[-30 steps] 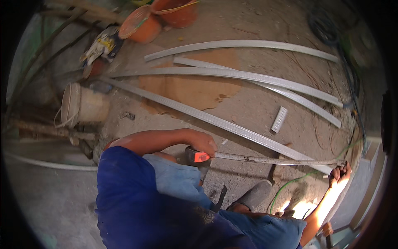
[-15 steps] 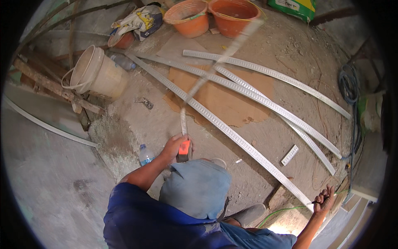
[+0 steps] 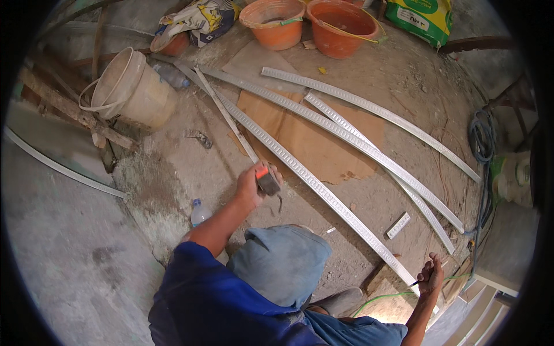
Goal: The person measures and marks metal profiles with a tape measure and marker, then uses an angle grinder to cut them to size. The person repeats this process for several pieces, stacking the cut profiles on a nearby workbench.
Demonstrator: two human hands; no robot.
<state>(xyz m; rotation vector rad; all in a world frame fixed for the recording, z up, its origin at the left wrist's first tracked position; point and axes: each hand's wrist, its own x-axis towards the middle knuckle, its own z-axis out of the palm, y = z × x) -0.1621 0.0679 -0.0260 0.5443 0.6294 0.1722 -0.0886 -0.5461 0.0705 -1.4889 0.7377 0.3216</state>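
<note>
The tape measure [image 3: 269, 182] is at the centre-left of the frame, its case gripped in the left hand [image 3: 248, 183], fingers wrapped around it. That firm grip probably keeps the case steady while its blade [image 3: 226, 115] sticks out towards the upper left, beside a long metal strip [image 3: 300, 167]. Whether the blade touches the strip is hard to tell.

At the lower right, the right hand [image 3: 430, 278] is loosely curled, holding a thin pen [image 3: 414, 284] between its fingers near the strip's lower end, presumably to have it handy there. A piece of wood [image 3: 375, 281] shows by that end, perhaps propping it. Towards the middle, other strips lie across flat cardboard [image 3: 311, 144], which may keep them off the dusty floor.
</note>
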